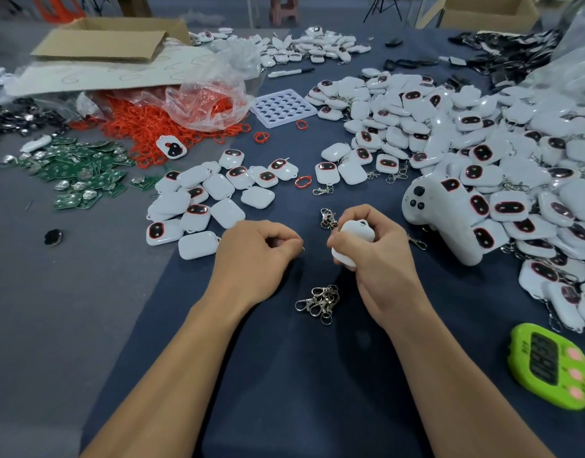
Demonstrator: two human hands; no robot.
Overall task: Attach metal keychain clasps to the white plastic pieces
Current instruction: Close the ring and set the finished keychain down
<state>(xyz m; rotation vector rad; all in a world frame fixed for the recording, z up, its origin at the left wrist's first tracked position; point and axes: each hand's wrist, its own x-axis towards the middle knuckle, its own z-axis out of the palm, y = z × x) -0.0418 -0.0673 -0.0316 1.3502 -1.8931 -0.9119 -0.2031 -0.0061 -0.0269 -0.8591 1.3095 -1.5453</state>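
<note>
White plastic fills the right hand (373,246): its grip is pressed around one white plastic piece (352,241), held above the dark surface (284,375) with the moulded loop at the top edge, turned up and away from the wearer. The piece's long axis runs from that loop down toward the palm. Just to its left, apart from it by a narrow gap, the left hand (256,256) has its fingertips pinched together; a glint of metal at them suggests a small ring or clasp, though it is too small to tell for certain. The coming move appears to turn on that gap: the left hand is the nearer one to carry metal rightward and up to the loop. A cluster of spare clasps (319,302) lies on the surface between the wrists, nearer the right. Unfitted white pieces (198,200) sit to the left, and finished pieces (482,153) are heaped to the right.
</note>
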